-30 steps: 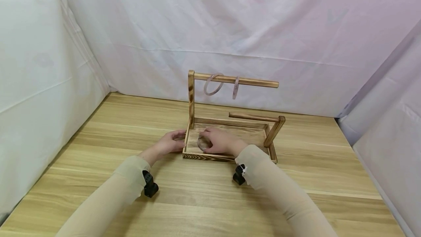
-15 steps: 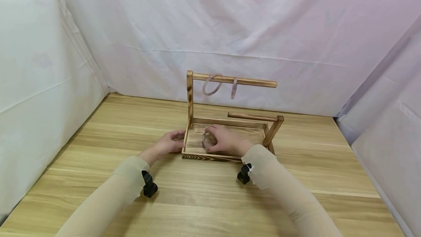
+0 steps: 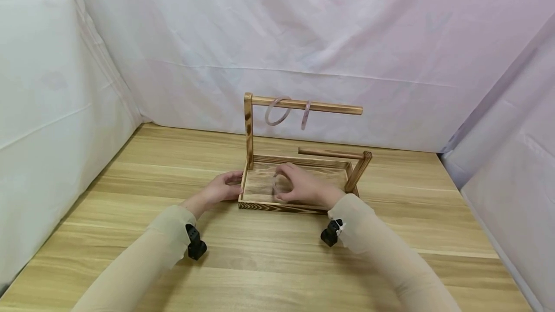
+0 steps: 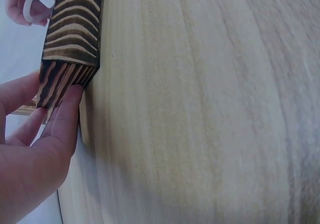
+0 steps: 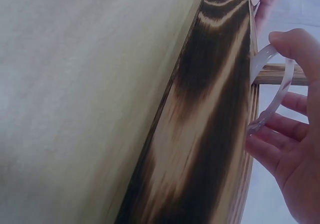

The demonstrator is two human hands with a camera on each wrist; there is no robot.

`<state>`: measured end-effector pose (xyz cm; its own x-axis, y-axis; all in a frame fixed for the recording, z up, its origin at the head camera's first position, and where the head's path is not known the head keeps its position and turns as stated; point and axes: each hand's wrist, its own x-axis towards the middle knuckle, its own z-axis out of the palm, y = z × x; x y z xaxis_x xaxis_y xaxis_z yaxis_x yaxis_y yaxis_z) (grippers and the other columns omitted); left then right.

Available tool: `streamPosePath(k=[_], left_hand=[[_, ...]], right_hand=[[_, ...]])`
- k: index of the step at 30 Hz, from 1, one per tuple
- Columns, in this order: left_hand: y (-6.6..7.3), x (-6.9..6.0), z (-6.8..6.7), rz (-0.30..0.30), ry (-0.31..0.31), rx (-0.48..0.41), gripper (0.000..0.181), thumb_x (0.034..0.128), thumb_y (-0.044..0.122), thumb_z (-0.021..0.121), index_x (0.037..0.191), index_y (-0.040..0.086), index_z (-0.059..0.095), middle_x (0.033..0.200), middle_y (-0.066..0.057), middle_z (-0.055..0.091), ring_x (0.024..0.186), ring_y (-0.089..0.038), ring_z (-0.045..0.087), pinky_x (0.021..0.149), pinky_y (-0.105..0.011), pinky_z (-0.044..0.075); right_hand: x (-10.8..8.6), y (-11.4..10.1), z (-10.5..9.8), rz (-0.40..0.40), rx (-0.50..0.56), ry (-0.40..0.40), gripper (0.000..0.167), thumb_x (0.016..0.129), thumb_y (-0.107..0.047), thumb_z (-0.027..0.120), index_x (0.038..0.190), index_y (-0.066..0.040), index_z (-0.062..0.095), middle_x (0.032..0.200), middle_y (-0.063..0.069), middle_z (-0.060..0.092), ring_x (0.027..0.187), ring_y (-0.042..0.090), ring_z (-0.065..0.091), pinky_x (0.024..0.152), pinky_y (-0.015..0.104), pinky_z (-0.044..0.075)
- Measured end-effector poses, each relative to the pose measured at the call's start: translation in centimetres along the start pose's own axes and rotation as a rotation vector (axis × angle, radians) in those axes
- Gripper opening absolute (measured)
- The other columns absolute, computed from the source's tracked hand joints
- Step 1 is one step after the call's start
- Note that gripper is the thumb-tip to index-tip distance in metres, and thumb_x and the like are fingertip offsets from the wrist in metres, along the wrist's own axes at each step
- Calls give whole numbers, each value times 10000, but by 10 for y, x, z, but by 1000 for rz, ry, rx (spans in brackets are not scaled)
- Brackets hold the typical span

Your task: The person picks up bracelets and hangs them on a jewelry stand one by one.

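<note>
A pale translucent bangle (image 5: pixel 286 83) stands on edge inside a low wooden tray (image 3: pixel 282 207), held between the thumb and fingers of my right hand (image 3: pixel 303 186). On the tray's tall upper bar (image 3: pixel 329 107) hang two pinkish bangles: one bangle (image 3: pixel 267 118) faces forward at a slant, the other bangle (image 3: pixel 305 115) is seen nearly edge-on. My left hand (image 3: pixel 220 188) rests against the tray's left end; in the left wrist view its fairly straight fingers (image 4: pixel 65 116) touch the outer end wall.
A lower wooden bar (image 3: pixel 329 153) extends leftward from a short post (image 3: pixel 359 172) at the tray's right end. A taller post (image 3: pixel 249 131) rises at the left end. The wooden table (image 3: pixel 151 172) is bordered by white cloth (image 3: pixel 195 37) behind and at both sides.
My right hand has moved a little to the right within the tray, carrying the bangle with it. The left hand stays against the tray's end, and the hung bangles remain on the bar.
</note>
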<state>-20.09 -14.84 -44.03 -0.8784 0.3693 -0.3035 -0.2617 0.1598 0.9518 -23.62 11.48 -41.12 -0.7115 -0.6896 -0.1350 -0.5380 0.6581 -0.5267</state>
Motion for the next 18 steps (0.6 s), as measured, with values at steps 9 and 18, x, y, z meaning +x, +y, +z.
streamPosePath(k=[9, 18], left_hand=[[1, -1, 1, -4, 9, -1, 604, 920, -60, 453, 1452, -90, 170, 1484, -310, 224, 1309, -444, 365, 1053, -445, 420], [0, 0, 1, 4, 7, -2, 606, 915, -66, 453, 1448, -99, 167, 1477, -319, 228, 1309, -450, 362, 1051, -440, 423]], right_hand=[[-14, -1, -4, -33, 39, 29, 630, 825, -328, 683, 1334, -64, 421, 1269, 100, 467, 817, 198, 533, 759, 329, 489], [-32, -4, -10, -68, 76, 66, 594, 818, -295, 699, 1277, -44, 420, 1205, 98, 475, 838, 221, 536, 693, 284, 489]])
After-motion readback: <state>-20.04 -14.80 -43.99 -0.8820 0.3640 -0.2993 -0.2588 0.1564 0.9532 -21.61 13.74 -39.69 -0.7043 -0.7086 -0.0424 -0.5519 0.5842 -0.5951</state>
